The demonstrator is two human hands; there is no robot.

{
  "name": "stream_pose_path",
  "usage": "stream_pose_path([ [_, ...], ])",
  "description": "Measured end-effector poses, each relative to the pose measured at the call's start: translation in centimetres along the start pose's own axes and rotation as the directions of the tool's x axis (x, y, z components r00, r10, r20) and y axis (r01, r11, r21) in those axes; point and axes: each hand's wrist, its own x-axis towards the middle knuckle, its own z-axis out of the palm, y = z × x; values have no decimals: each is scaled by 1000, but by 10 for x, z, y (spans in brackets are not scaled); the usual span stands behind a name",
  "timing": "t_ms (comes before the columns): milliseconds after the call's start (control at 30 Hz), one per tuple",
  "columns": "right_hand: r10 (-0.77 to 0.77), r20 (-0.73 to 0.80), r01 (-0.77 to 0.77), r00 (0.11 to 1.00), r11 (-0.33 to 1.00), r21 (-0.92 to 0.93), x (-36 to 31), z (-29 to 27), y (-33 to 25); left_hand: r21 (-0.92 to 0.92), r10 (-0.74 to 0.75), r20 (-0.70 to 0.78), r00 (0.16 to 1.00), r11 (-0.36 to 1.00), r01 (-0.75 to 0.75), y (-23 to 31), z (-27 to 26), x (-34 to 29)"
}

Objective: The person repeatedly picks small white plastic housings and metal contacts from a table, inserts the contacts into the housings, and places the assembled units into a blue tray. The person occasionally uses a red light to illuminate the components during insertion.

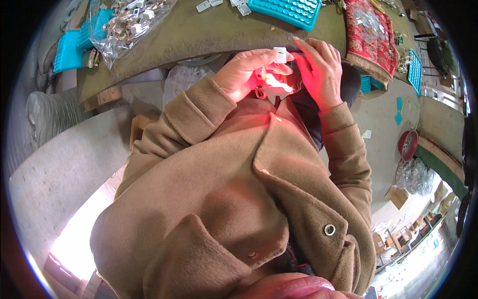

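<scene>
At the table's near edge, my left hand (246, 70) pinches a small white card (280, 53) with a short dark slot between thumb and fingers. Just right of it is my right hand (323, 70), its fingers stretched and apart, the tips close to the card; I make out nothing in them. Red light falls over both hands. Below my left hand hangs a small looped piece (259, 93), too glaring to name. Beside it is a pale flat piece (279, 90), partly washed out by the light.
The olive-covered table (214, 35) bears a clear plastic bag (124, 37) of metal pieces with white tags, loose white cards (209, 5) and a turquoise dimpled tray (291, 12). Turquoise baskets (69, 50) stand left. A red patterned cloth (368, 37) lies right. A red bowl (408, 144) sits farther right.
</scene>
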Motion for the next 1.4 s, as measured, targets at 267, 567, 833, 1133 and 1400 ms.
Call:
stream_pose_path([
  [267, -148, -4, 147, 989, 982, -117, -2, 12, 10, -59, -57, -31, 998, 997, 55, 7, -18, 3],
  [567, 336, -39, -263, 941, 797, 543, -4, 17, -8, -153, -105, -80, 991, 984, 92, -5, -20, 4],
  [833, 250, 104, -263, 963, 771, 581, 19, 1, -38, -243, -17, -146, 989, 970, -19, -5, -13, 5],
  [1133, 408, 69, -347, 910, 661, 665, 31, 9, -55, -216, 95, -156, 983, 968, -128, 14, -3, -4],
  [1400, 263, -21, -180, 965, 714, 677, 40, 17, -56, -384, 11, -59, 998, 923, -33, 18, -4, -3],
])
